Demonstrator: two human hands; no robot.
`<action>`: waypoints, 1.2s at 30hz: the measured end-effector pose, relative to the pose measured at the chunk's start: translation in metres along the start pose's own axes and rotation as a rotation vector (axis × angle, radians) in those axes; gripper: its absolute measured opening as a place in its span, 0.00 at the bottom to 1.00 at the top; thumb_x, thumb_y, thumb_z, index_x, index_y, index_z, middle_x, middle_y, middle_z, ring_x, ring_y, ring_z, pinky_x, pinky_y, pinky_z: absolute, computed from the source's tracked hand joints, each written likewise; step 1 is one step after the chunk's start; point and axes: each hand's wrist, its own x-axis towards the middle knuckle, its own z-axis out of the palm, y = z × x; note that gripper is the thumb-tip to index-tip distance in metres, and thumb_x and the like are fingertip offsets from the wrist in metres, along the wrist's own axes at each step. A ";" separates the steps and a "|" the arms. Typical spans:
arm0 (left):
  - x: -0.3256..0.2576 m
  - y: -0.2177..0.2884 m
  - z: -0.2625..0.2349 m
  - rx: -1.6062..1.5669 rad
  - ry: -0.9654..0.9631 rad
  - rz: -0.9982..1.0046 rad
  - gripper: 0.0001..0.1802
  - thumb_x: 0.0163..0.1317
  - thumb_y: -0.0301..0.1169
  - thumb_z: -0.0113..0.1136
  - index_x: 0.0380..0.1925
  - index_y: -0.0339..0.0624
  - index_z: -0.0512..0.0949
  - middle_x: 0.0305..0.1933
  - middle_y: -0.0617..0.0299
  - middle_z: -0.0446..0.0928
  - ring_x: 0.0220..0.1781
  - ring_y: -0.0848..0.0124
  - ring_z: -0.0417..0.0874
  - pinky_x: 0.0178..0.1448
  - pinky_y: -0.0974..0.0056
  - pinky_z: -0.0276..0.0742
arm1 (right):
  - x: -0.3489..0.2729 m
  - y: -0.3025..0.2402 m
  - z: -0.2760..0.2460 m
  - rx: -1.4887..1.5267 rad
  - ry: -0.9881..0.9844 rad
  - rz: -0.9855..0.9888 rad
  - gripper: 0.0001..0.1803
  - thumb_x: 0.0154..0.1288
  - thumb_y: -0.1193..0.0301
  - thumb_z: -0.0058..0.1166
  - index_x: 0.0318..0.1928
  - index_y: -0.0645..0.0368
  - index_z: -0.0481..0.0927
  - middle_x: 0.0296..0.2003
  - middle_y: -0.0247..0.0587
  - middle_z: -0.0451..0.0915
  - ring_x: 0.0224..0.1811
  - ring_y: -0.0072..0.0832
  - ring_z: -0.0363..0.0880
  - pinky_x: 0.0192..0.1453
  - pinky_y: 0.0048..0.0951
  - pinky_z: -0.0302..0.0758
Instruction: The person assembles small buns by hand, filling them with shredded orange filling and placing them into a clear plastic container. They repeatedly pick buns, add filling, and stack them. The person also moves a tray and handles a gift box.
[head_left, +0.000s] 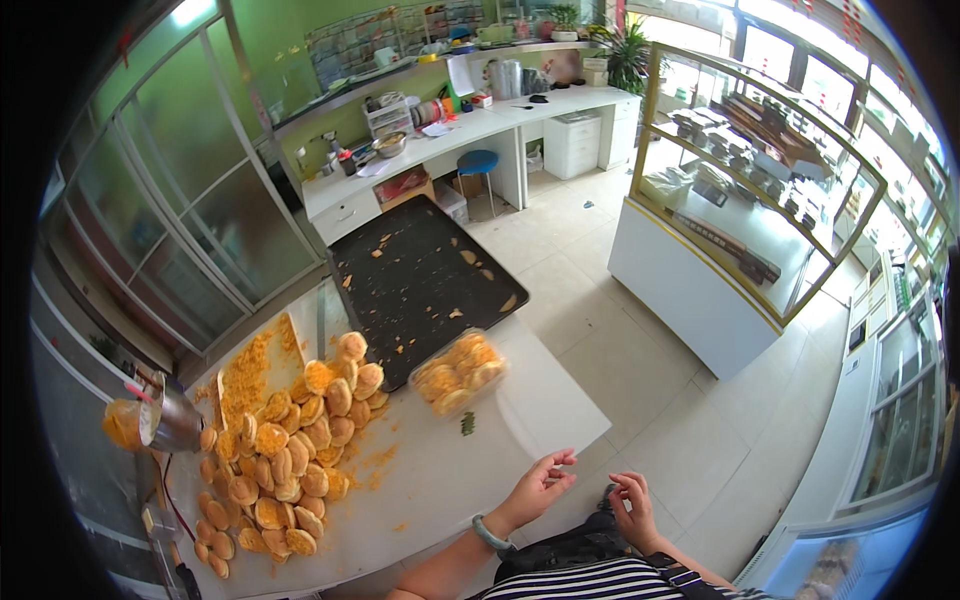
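Observation:
My left hand [542, 487] hovers at the near edge of the white table [540, 400], fingers loosely apart and holding nothing; a green bracelet circles its wrist. My right hand [634, 508] is off the table's edge above the floor, fingers curled slightly, also empty. A clear plastic box of golden pastries [458, 373] stands on the table ahead of my left hand. A large pile of round golden pastries [290, 440] spreads over the table's left part. A small dark scrap [467, 424] lies between the box and my hand.
A dark baking tray [425, 280] with crumbs lies beyond the box. A metal cup [170, 425] of crumbs sits at the far left. A glass display case [740, 210] stands to the right across tiled floor. A white counter and blue stool [478, 162] are behind.

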 end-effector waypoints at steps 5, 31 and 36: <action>0.112 -0.015 0.039 -0.517 0.262 -0.009 0.24 0.77 0.31 0.54 0.69 0.39 0.64 0.64 0.56 0.75 0.59 0.66 0.82 0.65 0.61 0.79 | 0.046 0.054 -0.071 0.076 0.035 -0.058 0.22 0.66 0.85 0.58 0.60 0.59 0.78 0.55 0.46 0.73 0.39 0.26 0.80 0.47 0.26 0.81; 0.421 0.020 -0.142 -0.771 1.291 -0.120 0.20 0.77 0.41 0.50 0.34 0.35 0.81 0.33 0.51 0.88 0.25 0.74 0.84 0.23 0.75 0.74 | 0.608 0.180 -0.091 -0.127 -0.595 -0.409 0.16 0.66 0.82 0.58 0.55 0.62 0.79 0.42 0.45 0.80 0.36 0.31 0.79 0.44 0.33 0.78; 0.492 0.027 -0.166 -0.871 1.319 -0.107 0.22 0.78 0.43 0.48 0.37 0.36 0.81 0.36 0.54 0.88 0.26 0.74 0.83 0.26 0.73 0.73 | 0.734 0.154 0.104 0.203 -0.970 -0.145 0.21 0.77 0.64 0.57 0.61 0.65 0.76 0.55 0.44 0.79 0.57 0.32 0.81 0.61 0.31 0.77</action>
